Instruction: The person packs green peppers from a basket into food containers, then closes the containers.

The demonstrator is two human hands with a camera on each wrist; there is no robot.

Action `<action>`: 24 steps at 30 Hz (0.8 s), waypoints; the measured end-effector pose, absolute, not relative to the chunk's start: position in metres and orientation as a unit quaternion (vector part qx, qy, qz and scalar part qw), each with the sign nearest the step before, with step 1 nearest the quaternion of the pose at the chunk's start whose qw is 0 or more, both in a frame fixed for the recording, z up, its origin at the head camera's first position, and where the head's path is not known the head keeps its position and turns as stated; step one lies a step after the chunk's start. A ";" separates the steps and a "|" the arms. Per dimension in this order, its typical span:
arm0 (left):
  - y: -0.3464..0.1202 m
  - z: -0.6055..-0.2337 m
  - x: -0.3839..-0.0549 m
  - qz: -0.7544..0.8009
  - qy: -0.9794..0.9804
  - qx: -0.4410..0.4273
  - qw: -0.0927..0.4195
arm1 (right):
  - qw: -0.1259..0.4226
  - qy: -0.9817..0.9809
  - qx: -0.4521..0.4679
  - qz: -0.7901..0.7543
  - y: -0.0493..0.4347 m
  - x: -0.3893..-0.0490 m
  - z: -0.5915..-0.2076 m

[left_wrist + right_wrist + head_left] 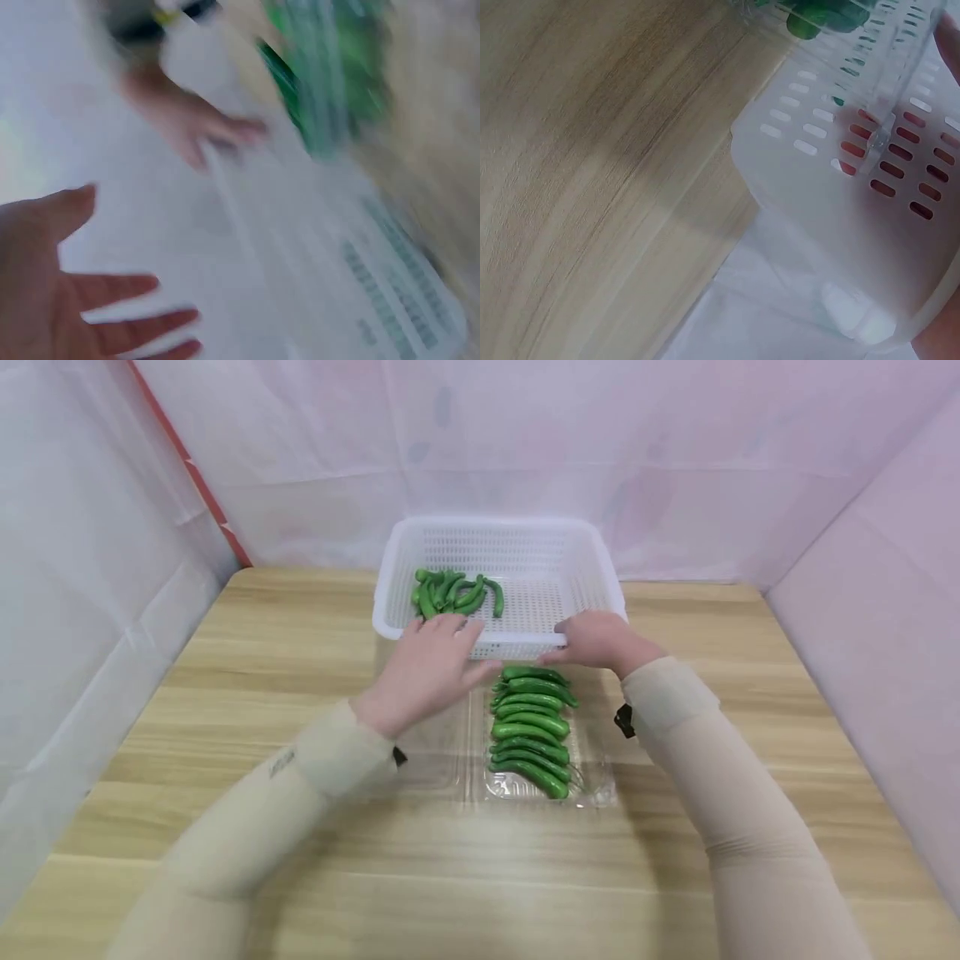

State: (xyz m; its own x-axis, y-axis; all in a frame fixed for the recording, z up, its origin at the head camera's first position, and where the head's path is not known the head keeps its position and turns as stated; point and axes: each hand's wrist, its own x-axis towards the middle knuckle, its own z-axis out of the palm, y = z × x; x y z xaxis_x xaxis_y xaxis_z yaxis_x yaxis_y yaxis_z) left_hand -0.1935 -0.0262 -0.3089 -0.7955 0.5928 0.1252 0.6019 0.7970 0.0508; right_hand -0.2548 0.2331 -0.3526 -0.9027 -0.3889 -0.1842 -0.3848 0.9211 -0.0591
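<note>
A white slotted plastic basket (495, 547) holds several green chili peppers (427, 597) heaped at its left. My right hand (600, 639) grips the basket's near rim toward the right corner, fingers over the inside and thumb outside. In the right wrist view, fingers show through the slots of the basket wall (810, 187). Over the near rim's left part is my left hand (435, 664), its fingers spread and apart in the left wrist view. Directly in front of the basket, a clear plastic clamshell box (510, 789) holds a row of green chili peppers (528, 731).
The box's clear lid half (423, 760) lies spread on the left, partly beneath my left forearm. Everything stands on a wood-grain table (480, 877). Pale sheeting (510, 435) hangs close behind the basket and along both sides.
</note>
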 end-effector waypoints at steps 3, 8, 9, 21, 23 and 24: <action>-0.022 -0.312 -0.231 -0.055 -0.946 -0.319 0.007 | 0.102 0.975 -0.196 -0.014 0.232 -0.257 -0.356; -0.018 -0.329 -0.273 -0.085 -0.938 -0.297 -0.156 | 0.109 0.975 -0.190 -0.017 0.226 -0.256 -0.360; -0.018 -0.332 -0.278 -0.090 -0.935 -0.289 -0.186 | 0.111 0.976 -0.188 -0.018 0.226 -0.256 -0.360; -0.016 -0.331 -0.309 -0.111 -0.906 -0.216 -0.347 | 0.108 0.979 -0.172 -0.018 0.223 -0.257 -0.357; -0.017 -0.332 -0.311 -0.118 -0.908 -0.204 -0.347 | 0.108 0.979 -0.174 -0.020 0.222 -0.257 -0.357; -0.018 -0.333 -0.311 -0.124 -0.910 -0.201 -0.341 | 0.107 0.979 -0.174 -0.022 0.222 -0.257 -0.356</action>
